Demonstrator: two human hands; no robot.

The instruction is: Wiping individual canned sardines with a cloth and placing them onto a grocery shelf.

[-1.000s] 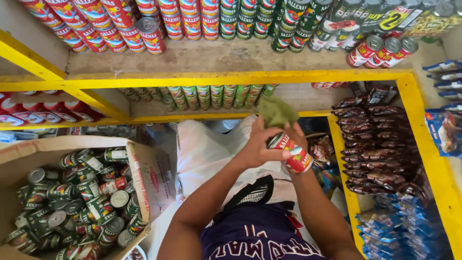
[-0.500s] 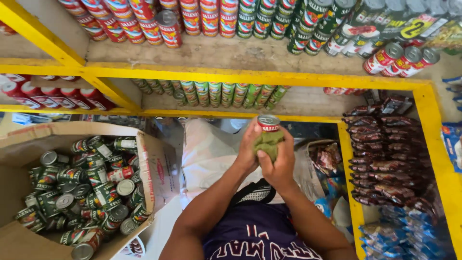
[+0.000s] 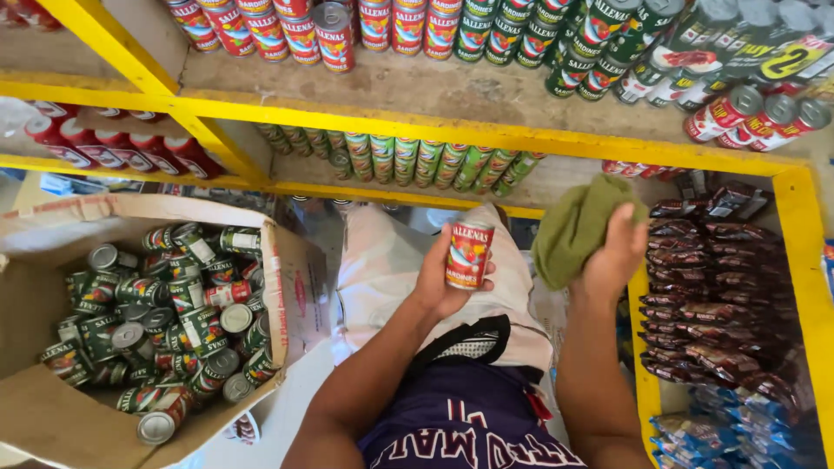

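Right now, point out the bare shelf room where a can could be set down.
Upper shelf: bare board in front of the red cans, reaching right to the green cans. The lower shelf shows some bare board right of the green can row. Crowded: the cardboard box and the dark packets.

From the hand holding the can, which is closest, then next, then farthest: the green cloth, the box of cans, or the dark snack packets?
From the left hand:
1. Green cloth, just right, in the right hand.
2. Open cardboard box of tins, left.
3. Dark red snack packets, far right.

Light: bright, even daylight
Shadows: soft, deepest under the far shelves
Focus: sharp
Edges: wide-angle bending at the corners
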